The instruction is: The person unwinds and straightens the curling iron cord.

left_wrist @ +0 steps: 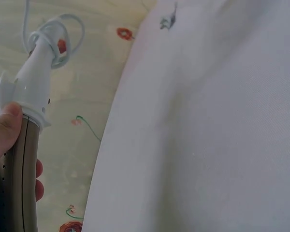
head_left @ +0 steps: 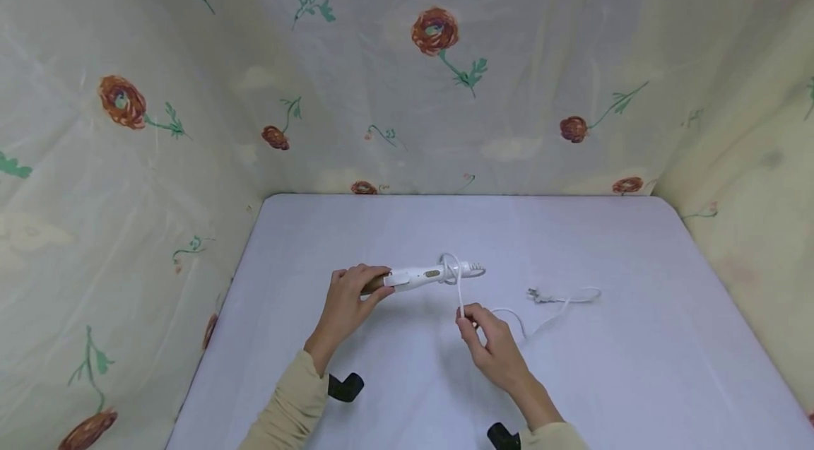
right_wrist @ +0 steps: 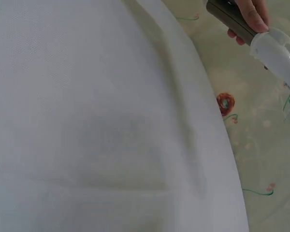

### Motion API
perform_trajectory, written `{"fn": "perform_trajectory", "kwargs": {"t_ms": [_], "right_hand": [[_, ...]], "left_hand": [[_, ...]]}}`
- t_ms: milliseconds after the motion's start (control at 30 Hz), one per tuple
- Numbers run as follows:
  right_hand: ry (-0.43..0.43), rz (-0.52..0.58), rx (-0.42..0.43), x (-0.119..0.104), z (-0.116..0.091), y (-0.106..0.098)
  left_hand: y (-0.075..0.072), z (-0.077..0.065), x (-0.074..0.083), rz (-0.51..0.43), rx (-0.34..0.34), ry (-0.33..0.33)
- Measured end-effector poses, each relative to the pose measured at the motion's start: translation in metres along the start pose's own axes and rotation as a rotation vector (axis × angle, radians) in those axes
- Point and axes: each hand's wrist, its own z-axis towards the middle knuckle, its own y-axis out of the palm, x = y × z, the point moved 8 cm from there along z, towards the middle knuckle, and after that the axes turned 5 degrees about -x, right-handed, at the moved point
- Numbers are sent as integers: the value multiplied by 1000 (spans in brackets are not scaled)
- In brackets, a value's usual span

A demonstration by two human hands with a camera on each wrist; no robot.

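A white curling iron (head_left: 413,277) with a bronze barrel (left_wrist: 20,169) is held up over the table, its handle end pointing right. My left hand (head_left: 346,300) grips it by the barrel, the thumb close to the white collar. Loops of white power cord (left_wrist: 50,41) wind around the tail of the handle. Between thumb and fingers, my right hand (head_left: 494,347) pinches a length of that cord just below and to the right of the loops. In the right wrist view the left hand (right_wrist: 251,14) shows on the barrel, while the right hand is out of that frame.
The cord's loose end runs right across the white table (head_left: 636,365) to a plug (head_left: 534,295). Floral-patterned sheets (head_left: 381,68) surround the table at the back and sides. Black wrist mounts (head_left: 346,388) stick out by both sleeves.
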Motion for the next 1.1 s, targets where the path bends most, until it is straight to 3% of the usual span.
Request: {"fn": "perform_trajectory", "kwargs": {"t_ms": [333,767,900,1100], "right_hand": [[-222,-78,45,-13,9,-27],[-316,-120,66,-19,31,-56],[-304,-149,60,-15,39,-58],[-215,-182,39,0,50,-59]], "left_hand": [[4,-1,2,82,-60,46],[8,-2,3,112,-118,60],[8,-4,4,102,-122,65],[9,-5,2,90,-122,63]]}}
